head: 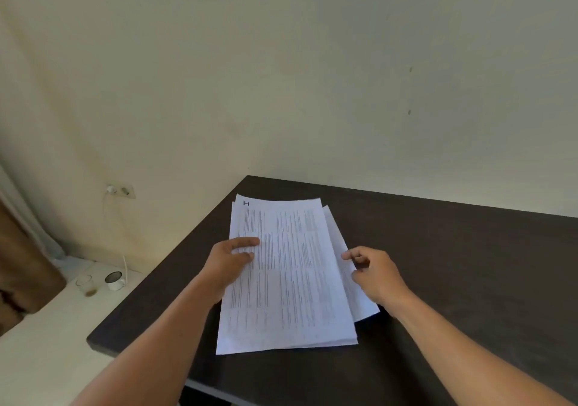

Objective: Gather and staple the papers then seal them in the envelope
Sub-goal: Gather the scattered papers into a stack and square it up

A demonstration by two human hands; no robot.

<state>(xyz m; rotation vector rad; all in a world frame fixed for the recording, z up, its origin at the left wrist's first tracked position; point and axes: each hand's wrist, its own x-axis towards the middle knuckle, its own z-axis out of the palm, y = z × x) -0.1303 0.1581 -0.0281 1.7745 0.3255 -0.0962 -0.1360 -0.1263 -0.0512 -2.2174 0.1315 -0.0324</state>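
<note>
Over toward the far left corner of the dark table (453, 265), the papers (294, 280) are lying in a loose stack, printed side up, with the long side running away from me and the left edge sitting close to the table's left edge. They're not squared up at all: one sheet (336, 233) lower in the pile is poking out past the right side, fanned at an angle. My left hand (228, 261) is holding the stack at its left edge, about halfway along, with two digits laid across the top sheet. The rest of that hand's fingers are hiding from view, so I honestly can't tell if they're tucked under the pile. My right hand (375, 276) is sitting at the right side, thumb and forefinger pinching together on the edge of that stray sheet, the other fingers curling in loosely behind them. Both forearms are reaching in over the near edge of the table. Off to the left, a pale ledge (47, 343) is carrying a glass (85, 283) and a white mug (115, 280) just beside each other, with a wall socket (121, 190) above them and a brown curtain (22, 265) hanging at the far left.
</note>
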